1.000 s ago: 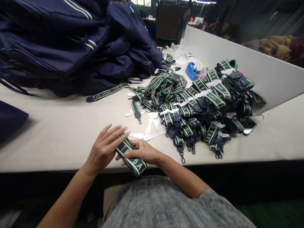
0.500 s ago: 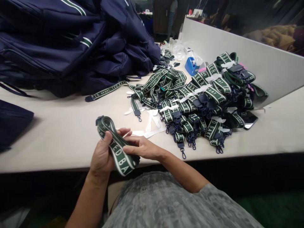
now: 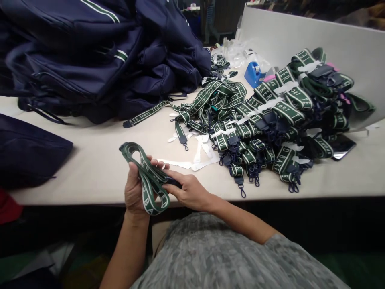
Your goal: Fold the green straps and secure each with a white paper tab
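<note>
A green webbing strap with white lettering and white edge lines lies folded in loops in my left hand. The thumb is on its near side and the fingers wrap behind it. My right hand pinches the strap's dark end at the right side of the bundle. Just beyond my hands, several white paper strips are spread on the table. To the right is a heap of folded straps bound with white strips, their dark metal hooks hanging out. Behind the strips sits a pile of loose straps.
Navy bags are piled high at the back left, and a navy piece lies at the left edge. A blue tape dispenser, a phone and a grey partition stand or lie at the right. Another person is far back.
The bundle in my hands has turned, and its loops now stand open. My right hand has shifted from the strap's face to its dark end. The camera view has shifted.
</note>
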### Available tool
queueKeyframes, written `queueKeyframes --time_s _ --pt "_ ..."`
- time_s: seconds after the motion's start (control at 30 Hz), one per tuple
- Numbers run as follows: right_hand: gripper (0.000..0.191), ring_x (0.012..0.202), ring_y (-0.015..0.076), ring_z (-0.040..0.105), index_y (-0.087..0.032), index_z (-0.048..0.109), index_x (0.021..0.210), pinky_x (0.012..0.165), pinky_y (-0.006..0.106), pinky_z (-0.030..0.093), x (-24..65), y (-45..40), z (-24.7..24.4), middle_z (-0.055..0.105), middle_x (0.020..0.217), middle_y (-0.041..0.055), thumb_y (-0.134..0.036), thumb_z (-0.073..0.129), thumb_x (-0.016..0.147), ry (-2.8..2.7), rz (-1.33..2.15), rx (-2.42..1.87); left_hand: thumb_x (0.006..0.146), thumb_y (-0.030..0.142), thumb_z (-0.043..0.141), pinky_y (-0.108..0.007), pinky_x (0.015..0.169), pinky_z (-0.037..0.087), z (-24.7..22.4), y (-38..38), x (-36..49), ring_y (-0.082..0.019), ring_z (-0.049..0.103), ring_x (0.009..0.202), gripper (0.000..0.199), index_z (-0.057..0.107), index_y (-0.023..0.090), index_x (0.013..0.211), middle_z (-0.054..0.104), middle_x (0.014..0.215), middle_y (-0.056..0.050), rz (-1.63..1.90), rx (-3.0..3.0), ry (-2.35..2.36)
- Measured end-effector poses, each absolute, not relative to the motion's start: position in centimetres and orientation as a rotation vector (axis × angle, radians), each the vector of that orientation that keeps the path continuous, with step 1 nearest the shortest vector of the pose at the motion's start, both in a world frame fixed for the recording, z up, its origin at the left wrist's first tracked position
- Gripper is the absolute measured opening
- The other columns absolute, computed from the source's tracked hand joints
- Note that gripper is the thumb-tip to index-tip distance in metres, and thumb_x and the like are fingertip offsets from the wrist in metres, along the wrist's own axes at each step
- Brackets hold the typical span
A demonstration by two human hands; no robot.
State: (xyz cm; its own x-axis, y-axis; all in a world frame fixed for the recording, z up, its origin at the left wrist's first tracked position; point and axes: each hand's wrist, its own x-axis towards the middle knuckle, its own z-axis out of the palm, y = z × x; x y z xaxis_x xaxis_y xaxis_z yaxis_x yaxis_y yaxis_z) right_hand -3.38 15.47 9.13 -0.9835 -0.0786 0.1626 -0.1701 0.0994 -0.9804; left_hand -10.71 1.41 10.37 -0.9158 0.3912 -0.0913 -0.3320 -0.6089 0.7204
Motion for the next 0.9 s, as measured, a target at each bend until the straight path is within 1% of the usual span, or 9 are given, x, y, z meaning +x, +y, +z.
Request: queueKeyframes --time_s 0.07,0.17,0.23,0.3,0.37,0.5,0.57,0.63,0.9 --pt "0.049 0.108 0.0238 0.065 -0.028 0.049 0.145 0.097 0.034 0.048 -3.1 15.1 9.4 0.067 0.125 0.0069 -0.031 0.054 0.096 -2.444 1.69 0.226 0.086 0.057 0.067 -0.036 0.102 0.052 10.4 1.7 -10.4 -0.017 0.067 0.094 0.038 0.068 0.023 0.104 0.071 0.091 0.002 2.482 0.12 1.161" --pt "0.057 0.106 0.0253 0.066 -0.027 0.039 0.152 0.091 0.033 0.051 -2.3 14.2 9.7 0.067 0.125 0.01 -0.028 0.053 0.096 -2.589 1.375 0.269 0.081 0.059 0.073 -0.035 0.102 0.051 10.3 1.9 -9.9 -0.016 0.066 0.087 0.039 0.065 0.024 0.096 0.066 0.079 0.004 2.474 0.15 1.14" --pt "0.059 0.105 0.0244 0.067 -0.026 0.038 0.152 0.087 0.03 0.053 -1.8 13.5 9.9 0.067 0.124 0.011 -0.029 0.054 0.096 -2.551 1.333 0.339 0.08 0.062 0.072 -0.032 0.095 0.053 10.0 1.7 -9.6 -0.013 0.06 0.069 0.04 0.059 0.025 0.086 0.054 0.061 0.007 2.51 0.179 1.114" --pt "0.055 0.104 0.023 0.067 -0.023 0.043 0.149 0.088 0.03 0.053 -1.2 13.1 10.1 0.068 0.121 0.0115 -0.03 0.054 0.096 -2.407 1.449 0.412 0.083 0.066 0.066 -0.029 0.085 0.052 9.9 1.1 -9.3 -0.012 0.05 0.053 0.041 0.054 0.027 0.083 0.043 0.05 0.01 2.585 0.18 1.181" --pt "0.051 0.102 0.0215 0.067 -0.019 0.051 0.142 0.091 0.031 0.053 -0.7 12.9 10.4 0.07 0.116 0.0118 -0.031 0.06 0.094 -2.224 1.686 0.451 0.089 0.068 0.054 -0.029 0.084 0.05 10.1 0.4 -9.0 -0.012 0.048 0.053 0.038 0.055 0.03 0.088 0.045 0.05 0.01 2.673 0.158 1.375" --pt "0.049 0.106 0.0202 0.066 -0.018 0.059 0.133 0.097 0.033 0.052 -0.3 13.2 10.7 0.068 0.118 0.0111 -0.03 0.071 0.087 -1.98 2.027 0.449 0.103 0.056 0.023 -0.032 0.095 0.042 10.7 -0.7 -9.2 -0.013 0.06 0.093 0.039 0.057 0.036 0.105 0.067 0.083 0.008 2.679 0.168 1.709" --pt "0.047 0.112 0.021 0.063 -0.019 0.061 0.132 0.101 0.035 0.05 -0.3 13.4 10.7 0.065 0.123 0.0121 -0.027 0.071 0.086 -1.951 2.019 0.492 0.103 0.058 0.022 -0.031 0.096 0.041 10.7 -0.8 -9.6 -0.013 0.057 0.11 0.041 0.057 0.038 0.106 0.068 0.1 0.008 2.721 0.16 1.695" --pt "0.044 0.115 0.0219 0.062 -0.02 0.065 0.129 0.103 0.037 0.049 -0.3 13.7 10.6 0.063 0.126 0.0132 -0.026 0.072 0.086 -1.958 1.999 0.55 0.099 0.065 0.031 -0.029 0.094 0.042 10.6 -0.6 -9.9 -0.014 0.055 0.114 0.037 0.059 0.04 0.105 0.067 0.106 0.007 2.801 0.138 1.655" --pt "0.018 0.102 0.021 0.065 -0.021 0.078 0.1 0.094 0.038 0.053 -0.4 15.6 10.4 0.071 0.107 0.0104 -0.031 0.065 0.092 -1.824 2.211 0.391 0.094 0.07 0.037 -0.027 0.064 0.041 10.3 -0.7 -9.3 -0.015 0.054 0.07 0.034 0.057 0.047 0.111 0.066 0.082 0.007 2.846 0.172 1.546"
